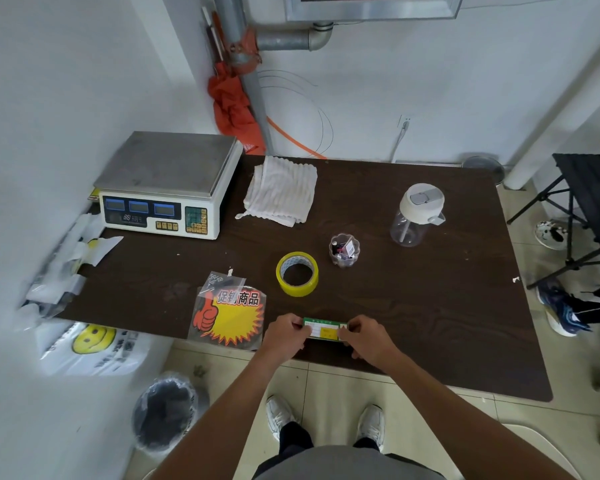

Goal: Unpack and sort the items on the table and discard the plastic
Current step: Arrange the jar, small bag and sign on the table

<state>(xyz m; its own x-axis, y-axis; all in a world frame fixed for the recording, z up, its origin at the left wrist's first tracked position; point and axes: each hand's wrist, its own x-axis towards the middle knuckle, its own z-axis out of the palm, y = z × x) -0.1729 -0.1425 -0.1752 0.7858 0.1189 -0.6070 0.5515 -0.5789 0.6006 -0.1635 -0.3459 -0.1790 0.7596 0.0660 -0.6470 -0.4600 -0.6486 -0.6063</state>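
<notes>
The fingers of the left hand pinched the left end of a small green label card, and those of the right hand pinched its right end, so the card was held flat between them just above the near edge of the dark brown table. The card carried a white field and a yellow field inside a green border; its print was too small to read.

Just left of the left hand lay a clear plastic sleeve holding a yellow starburst promo sign with a red thumbs-up and the characters 促销商品. A small clear bag of hardware overlapped the sign's top edge. Beyond the hands stood a yellow tape roll, a small clear cup of oddments and, further right, a clear bottle with a white lid. At the back lay a folded white cloth beside a weighing scale. A white smiley-face bag hung off the left edge, above a lined bin on the floor.
</notes>
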